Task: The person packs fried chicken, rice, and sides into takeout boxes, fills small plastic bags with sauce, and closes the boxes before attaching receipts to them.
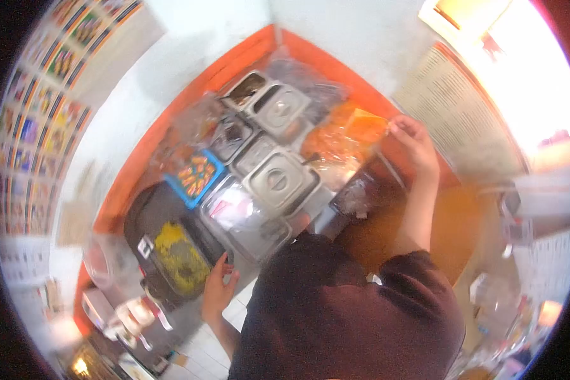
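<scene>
At the right, my right hand point(413, 140) pinches the corner of an orange sheet or packet point(366, 125), which lies over a clear bag of orange food point(329, 142). My left hand point(220, 290) is low in the view, fingers apart, beside the edge of a dark tray with yellow shredded food point(182, 258). Nothing shows in it. Between the hands are a clear plastic container point(250, 237) and lidded steel containers point(280, 180).
A blue tray point(196, 177) of small orange pieces stands left of the steel containers. An orange ledge point(126, 183) runs along the wall. Rolls point(133, 315) sit at the lower left. A brown surface point(418, 221) lies below my right arm.
</scene>
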Motion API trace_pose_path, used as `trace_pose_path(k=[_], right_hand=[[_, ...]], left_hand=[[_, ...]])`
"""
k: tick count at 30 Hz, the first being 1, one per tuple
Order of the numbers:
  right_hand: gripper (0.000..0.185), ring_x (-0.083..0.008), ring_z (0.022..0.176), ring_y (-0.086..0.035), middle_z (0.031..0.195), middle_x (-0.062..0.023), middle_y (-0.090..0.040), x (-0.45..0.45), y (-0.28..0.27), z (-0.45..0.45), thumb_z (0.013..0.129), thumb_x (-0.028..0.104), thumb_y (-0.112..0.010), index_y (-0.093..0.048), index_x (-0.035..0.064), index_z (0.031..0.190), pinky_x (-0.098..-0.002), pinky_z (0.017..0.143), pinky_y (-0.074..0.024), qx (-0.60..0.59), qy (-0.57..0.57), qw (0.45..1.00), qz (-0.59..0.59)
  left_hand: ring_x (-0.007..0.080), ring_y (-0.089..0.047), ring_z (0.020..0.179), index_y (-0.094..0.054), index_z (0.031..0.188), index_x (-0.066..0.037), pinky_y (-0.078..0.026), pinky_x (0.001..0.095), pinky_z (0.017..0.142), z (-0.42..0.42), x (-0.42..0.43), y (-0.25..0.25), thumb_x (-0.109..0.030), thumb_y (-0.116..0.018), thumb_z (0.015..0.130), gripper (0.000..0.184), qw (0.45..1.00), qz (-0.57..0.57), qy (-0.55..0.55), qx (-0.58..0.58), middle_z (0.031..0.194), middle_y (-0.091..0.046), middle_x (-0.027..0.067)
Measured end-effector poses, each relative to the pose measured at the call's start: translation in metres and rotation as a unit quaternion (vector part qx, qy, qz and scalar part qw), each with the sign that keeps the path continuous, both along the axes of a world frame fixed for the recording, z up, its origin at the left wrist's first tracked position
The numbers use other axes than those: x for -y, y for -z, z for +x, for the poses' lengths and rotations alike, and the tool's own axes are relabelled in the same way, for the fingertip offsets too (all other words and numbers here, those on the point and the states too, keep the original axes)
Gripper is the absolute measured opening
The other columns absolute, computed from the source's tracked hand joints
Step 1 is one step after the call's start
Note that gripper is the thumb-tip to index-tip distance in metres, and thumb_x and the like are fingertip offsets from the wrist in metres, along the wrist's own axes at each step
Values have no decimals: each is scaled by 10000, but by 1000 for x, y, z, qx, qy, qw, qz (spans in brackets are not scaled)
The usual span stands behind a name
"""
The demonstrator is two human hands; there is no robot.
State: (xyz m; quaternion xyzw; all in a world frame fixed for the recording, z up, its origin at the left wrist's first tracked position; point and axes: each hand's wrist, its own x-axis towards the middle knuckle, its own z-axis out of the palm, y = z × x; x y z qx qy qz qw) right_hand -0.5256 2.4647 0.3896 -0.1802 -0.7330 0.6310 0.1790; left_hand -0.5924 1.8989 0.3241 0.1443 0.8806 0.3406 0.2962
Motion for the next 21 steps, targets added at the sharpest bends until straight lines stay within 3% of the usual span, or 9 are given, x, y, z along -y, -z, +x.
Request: trace_pose_path(k=[6,7,10,13,14,16,18,20,21], right_hand=[[205,-123,943,-624,965,-8,-681,115,6,-89,944,172,-736,-678,41,1091,-294,856,-498,24,-58,998,-8],[196,-126,931,-629,955,-12,-682,132,19,-112,946,166,-731,-681,37,1085,-289,855,-499,65,-153,986,1],[179,-125,890,-633,933,-25,-687,240,44,-185,951,157,-719,-691,17,1060,-274,830,-500,96,-373,918,98],[174,-108,870,-625,923,-22,-692,401,50,-207,944,146,-721,-696,-1,1033,-276,807,-496,44,-520,851,65],[173,-108,869,-625,924,-22,-692,456,50,-207,944,143,-716,-698,-4,1034,-281,808,-497,29,-562,823,73],[169,-109,869,-628,923,-22,-694,571,40,-191,950,144,-695,-706,-2,1034,-281,808,-499,19,-612,786,80],[191,-106,848,-634,936,-20,-699,684,46,-179,972,181,-666,-716,18,1058,-267,764,-486,35,-646,762,35],[212,-105,811,-636,960,-24,-705,799,86,-177,990,210,-648,-713,34,1088,-255,708,-473,79,-687,722,-34],[209,-108,793,-635,968,-29,-707,853,92,-173,992,207,-644,-707,35,1095,-253,696,-475,102,-705,699,-64]], left_hand=[[283,-697,1045,-447,1515,-81,-529,408,947,48,47,23,-250,-663,983,598,994,41,-82,57,1198,-708,183],[294,-695,1055,-446,1513,-77,-529,414,949,64,61,40,-256,-659,984,598,992,57,-87,77,1212,-701,198],[408,-647,1118,-545,1393,-21,-514,492,949,158,112,197,-398,-634,975,570,975,47,-192,97,1246,-671,238],[427,-640,1123,-552,1394,-44,-505,507,974,255,138,278,-462,-545,1012,566,949,-55,-271,151,1253,-665,244],[439,-637,1128,-542,1416,-75,-501,513,996,273,152,288,-483,-477,1040,558,918,-105,-316,216,1266,-658,248],[431,-605,1198,-558,1397,-62,-473,511,1041,300,180,251,-559,-424,1040,627,876,-18,-387,287,1302,-638,250],[399,-567,1281,-542,1421,-57,-446,484,1086,359,204,304,-613,-460,1011,696,860,30,-478,176,1344,-618,249],[382,-543,1325,-517,1454,-56,-420,464,1120,377,237,252,-652,-497,980,762,802,31,-539,255,1380,-604,239],[372,-533,1346,-516,1459,-52,-405,450,1141,405,244,294,-661,-537,955,791,778,5,-571,261,1397,-596,238]])
